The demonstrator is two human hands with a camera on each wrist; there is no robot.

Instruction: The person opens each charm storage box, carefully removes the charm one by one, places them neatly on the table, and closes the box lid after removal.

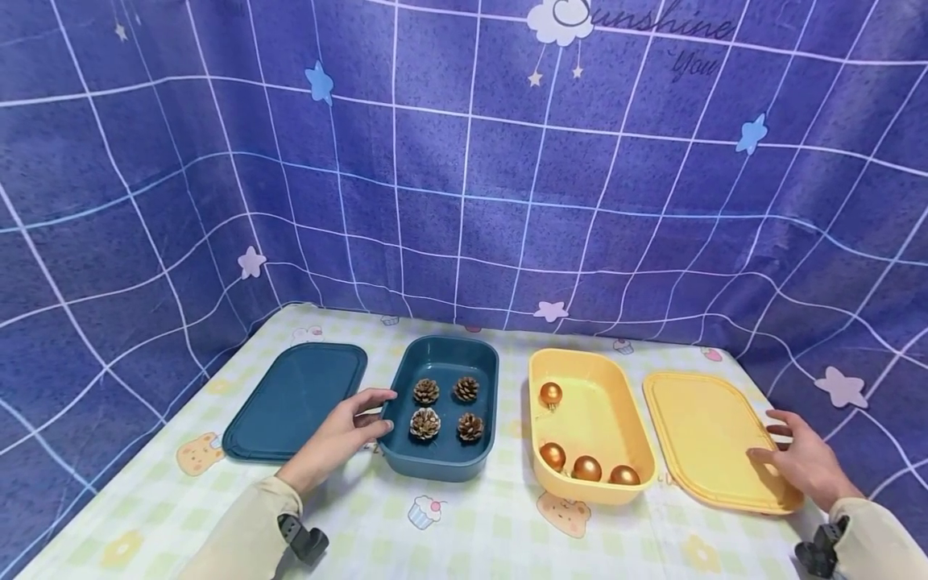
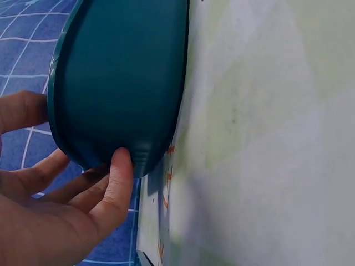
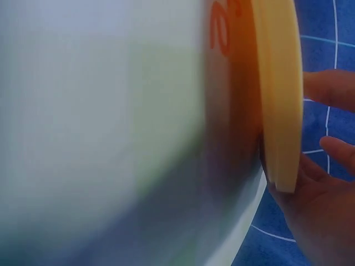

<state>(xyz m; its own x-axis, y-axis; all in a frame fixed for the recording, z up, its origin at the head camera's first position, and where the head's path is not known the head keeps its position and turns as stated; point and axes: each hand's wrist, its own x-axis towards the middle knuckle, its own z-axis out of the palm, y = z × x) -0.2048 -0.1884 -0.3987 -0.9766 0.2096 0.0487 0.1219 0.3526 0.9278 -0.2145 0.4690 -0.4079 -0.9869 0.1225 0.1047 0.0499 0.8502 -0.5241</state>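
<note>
My left hand (image 1: 348, 431) is at the left wall of a dark teal box (image 1: 435, 469), fingers apart. In the left wrist view its thumb and fingertips rest against the outside of the box's wall (image 2: 119, 83). Several pine cones (image 1: 424, 423) sit inside that box. At the far right, my right hand (image 1: 805, 457) is over the right edge of a flat yellow lid (image 1: 714, 435), fingers spread and loosely bent. The right wrist view shows the lid's edge (image 3: 283, 111) close beside the fingers.
A yellow box (image 1: 590, 403) between the teal box and yellow lid holds several shiny copper-coloured ball ornaments (image 1: 586, 468). A teal lid (image 1: 297, 399) lies flat left of the teal box. The checked tablecloth (image 1: 500, 532) reaches back to a blue grid-patterned curtain (image 1: 435, 161).
</note>
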